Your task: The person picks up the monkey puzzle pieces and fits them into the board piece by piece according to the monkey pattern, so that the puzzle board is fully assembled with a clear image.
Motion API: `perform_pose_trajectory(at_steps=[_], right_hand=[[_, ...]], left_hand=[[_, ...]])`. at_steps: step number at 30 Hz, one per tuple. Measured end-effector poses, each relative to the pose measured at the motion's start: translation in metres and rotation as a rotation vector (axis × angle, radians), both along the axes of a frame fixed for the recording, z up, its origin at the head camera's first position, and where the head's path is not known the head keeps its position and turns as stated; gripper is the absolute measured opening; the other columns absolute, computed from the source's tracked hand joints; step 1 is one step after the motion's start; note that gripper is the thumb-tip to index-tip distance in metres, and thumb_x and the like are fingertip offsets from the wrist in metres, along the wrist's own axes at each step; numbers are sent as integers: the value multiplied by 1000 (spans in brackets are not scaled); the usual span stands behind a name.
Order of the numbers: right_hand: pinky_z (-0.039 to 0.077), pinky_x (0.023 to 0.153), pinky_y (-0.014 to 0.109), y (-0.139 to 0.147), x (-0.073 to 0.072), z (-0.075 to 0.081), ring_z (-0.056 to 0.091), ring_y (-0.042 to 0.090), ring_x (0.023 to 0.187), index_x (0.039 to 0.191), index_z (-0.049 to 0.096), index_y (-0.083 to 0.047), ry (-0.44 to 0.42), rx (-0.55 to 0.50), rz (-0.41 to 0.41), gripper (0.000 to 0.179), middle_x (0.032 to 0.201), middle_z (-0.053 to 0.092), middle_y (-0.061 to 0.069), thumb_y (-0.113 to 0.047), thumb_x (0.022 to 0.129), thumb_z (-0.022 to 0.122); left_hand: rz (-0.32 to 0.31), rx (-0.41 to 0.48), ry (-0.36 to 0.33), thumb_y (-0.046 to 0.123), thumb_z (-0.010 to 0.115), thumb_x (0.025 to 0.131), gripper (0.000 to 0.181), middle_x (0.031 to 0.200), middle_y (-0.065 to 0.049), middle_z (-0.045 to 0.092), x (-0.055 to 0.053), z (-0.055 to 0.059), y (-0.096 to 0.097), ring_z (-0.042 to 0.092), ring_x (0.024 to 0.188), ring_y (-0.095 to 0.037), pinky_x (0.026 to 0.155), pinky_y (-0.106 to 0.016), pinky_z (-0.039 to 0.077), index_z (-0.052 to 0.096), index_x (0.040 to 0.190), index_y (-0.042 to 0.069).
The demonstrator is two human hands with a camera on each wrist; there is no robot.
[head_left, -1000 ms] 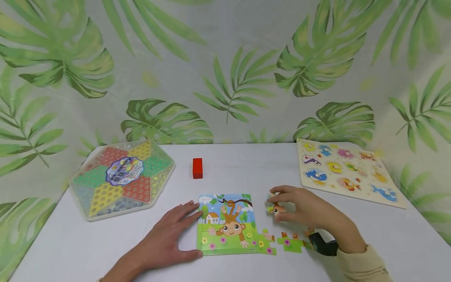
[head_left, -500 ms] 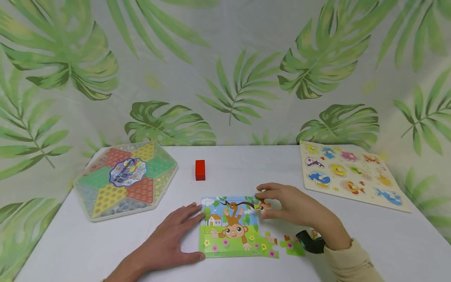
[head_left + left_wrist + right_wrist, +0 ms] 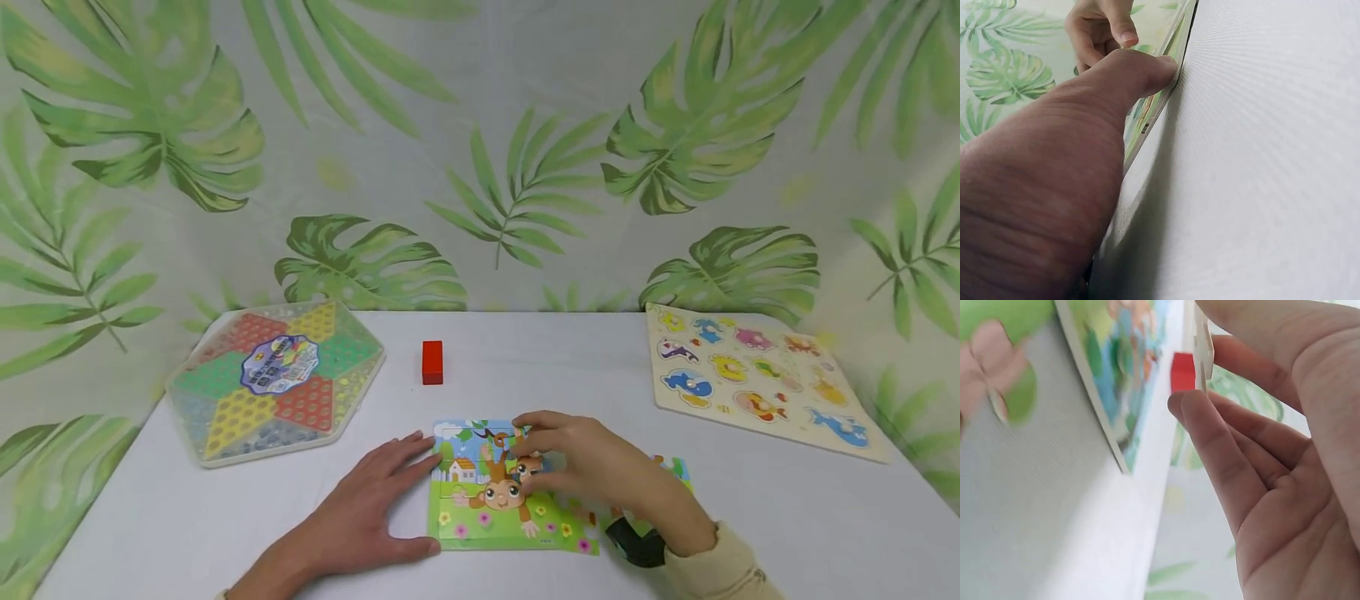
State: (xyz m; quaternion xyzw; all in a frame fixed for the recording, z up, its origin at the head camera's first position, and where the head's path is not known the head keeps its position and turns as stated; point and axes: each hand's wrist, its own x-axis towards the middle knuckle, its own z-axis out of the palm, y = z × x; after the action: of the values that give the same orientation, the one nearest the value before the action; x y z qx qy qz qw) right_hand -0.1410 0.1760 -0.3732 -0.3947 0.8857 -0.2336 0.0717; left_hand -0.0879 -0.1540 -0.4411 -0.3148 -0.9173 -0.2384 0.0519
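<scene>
A monkey picture puzzle (image 3: 480,521) lies flat on the white table. Along its left edge rests my left hand (image 3: 367,508), fingers spread and fairly straight, fingertips and thumb touching the border. In the left wrist view the thumb (image 3: 1154,72) lies against the puzzle's edge. My right hand (image 3: 596,462) pinches a puzzle piece (image 3: 527,468) with part of a monkey face, held over the upper right of the picture. The right wrist view shows that piece (image 3: 1204,353) edge-on between thumb and fingers, apart from the puzzle board (image 3: 1094,381). The hand hides part of the picture.
Loose puzzle pieces (image 3: 681,468) lie right of the board, partly hidden by the right arm. A red block (image 3: 432,362) stands behind the puzzle. A hexagonal star-pattern game board (image 3: 303,408) is at back left, a sea-animal peg puzzle (image 3: 705,404) at back right.
My right hand has carried the pinched piece leftward from beside the puzzle to above it. My left hand has stayed at the left edge. The head view has shifted slightly.
</scene>
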Motion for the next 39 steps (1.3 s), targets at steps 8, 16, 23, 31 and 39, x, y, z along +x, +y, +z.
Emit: perform_pose_trajectory(at_steps=[8, 16, 23, 31, 39], right_hand=[[58, 99, 36, -12, 7, -6, 66, 16, 120, 113, 77, -22, 5, 38, -15, 29, 143, 61, 3, -37, 89, 80], [57, 101, 39, -22, 11, -11, 65, 17, 123, 124, 75, -22, 9, 59, -13, 38, 144, 61, 1, -42, 91, 77], [54, 106, 40, -29, 13, -10, 59, 19, 133, 130, 73, -19, 32, 93, -1, 44, 145, 61, -1, -42, 93, 75], [57, 100, 37, -33, 17, -17, 60, 18, 127, 121, 78, -23, 127, 122, 12, 37, 137, 65, -3, -46, 92, 75], [58, 98, 35, -36, 21, -19, 58, 18, 131, 118, 79, -23, 164, 112, 15, 32, 134, 65, -2, -42, 93, 76]], left_hand=[[-6, 1, 29, 69, 73, 83, 88, 161, 2, 43, 0, 1, 1, 38, 151, -25, 119, -48, 35, 53, 152, 19], [-15, 7, 37, 67, 73, 83, 87, 161, 2, 43, 1, 1, 1, 38, 151, -25, 119, -49, 36, 53, 152, 18], [-21, 4, 54, 68, 72, 84, 87, 161, 1, 44, -1, 1, 1, 38, 151, -26, 119, -50, 37, 53, 152, 18], [-23, 4, 71, 68, 73, 83, 88, 160, 0, 45, -1, 0, 2, 39, 150, -25, 119, -47, 36, 52, 152, 18], [-27, 9, 50, 66, 74, 84, 87, 161, 0, 44, 0, 3, 1, 38, 151, -27, 120, -50, 37, 52, 152, 17]])
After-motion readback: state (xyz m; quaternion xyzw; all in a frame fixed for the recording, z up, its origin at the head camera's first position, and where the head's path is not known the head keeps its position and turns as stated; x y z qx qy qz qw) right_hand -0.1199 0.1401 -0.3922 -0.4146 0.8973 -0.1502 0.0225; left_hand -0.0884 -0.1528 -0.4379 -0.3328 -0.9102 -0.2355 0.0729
